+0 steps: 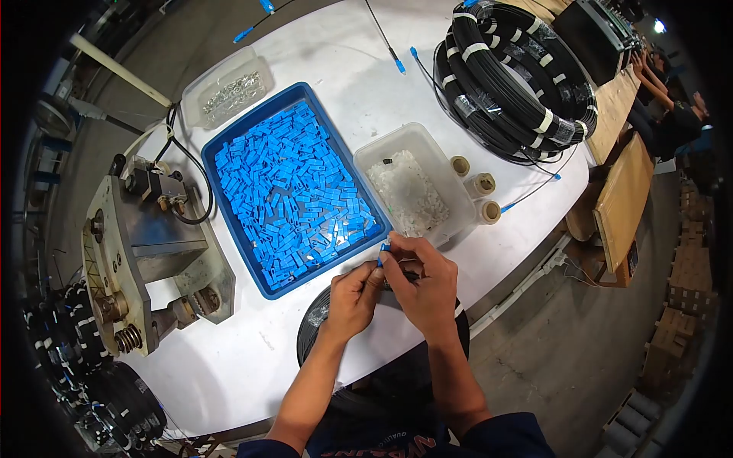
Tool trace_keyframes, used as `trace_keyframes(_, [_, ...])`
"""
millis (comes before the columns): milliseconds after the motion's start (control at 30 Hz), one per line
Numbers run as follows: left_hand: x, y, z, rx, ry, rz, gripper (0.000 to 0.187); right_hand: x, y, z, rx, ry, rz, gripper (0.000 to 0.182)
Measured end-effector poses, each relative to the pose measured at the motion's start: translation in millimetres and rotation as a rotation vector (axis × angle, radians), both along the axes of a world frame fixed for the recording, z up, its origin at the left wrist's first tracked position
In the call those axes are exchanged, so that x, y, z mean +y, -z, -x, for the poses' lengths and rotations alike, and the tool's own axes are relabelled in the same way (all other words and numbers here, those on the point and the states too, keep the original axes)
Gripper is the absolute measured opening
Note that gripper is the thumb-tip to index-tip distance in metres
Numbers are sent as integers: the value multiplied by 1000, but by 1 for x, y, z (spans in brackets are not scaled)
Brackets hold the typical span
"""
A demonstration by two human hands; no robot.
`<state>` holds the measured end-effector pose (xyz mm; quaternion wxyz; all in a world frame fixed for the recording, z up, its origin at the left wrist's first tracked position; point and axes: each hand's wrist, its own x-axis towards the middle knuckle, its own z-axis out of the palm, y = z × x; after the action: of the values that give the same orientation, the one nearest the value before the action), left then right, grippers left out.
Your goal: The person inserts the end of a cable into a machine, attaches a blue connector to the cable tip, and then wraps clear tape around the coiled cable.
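Observation:
In front of me, my left hand point(354, 299) and my right hand point(421, 284) meet just off the near right corner of the blue tray. Between their fingertips is a small blue fiber-optic connector point(385, 247), partly hidden by the fingers. The left hand pinches its lower end; the right thumb and fingers close around the upper part. Under the hands a coil of black cable point(311, 324) lies at the table's near edge, largely covered by them. Many blue connector housings point(282, 175) fill the blue tray point(231, 258).
A clear bin point(450, 200) of white plastic pieces stands right of the tray, beside three tape rolls point(481, 185). Another bin point(266, 70) holds metal parts. A metal press point(145, 252) stands left. Large black cable coils point(489, 84) lie far right. A person point(657, 88) works beyond.

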<state>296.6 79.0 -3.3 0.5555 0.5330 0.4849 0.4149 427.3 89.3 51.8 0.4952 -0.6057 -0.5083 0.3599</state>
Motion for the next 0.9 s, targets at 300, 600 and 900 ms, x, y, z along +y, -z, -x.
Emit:
trace_keyframes(300, [2,-11,-2,79,-9,-104,13,-1,-1,1,4,24,4,26])
trace_keyframes(600, [-3,-5,-2,132,-25,-207,12,-6,-5,-1,52,9,42,25])
trace_keyframes(900, [-1,-10,-1,157,9,-172,10,-5,-9,-4,42,3,83,24])
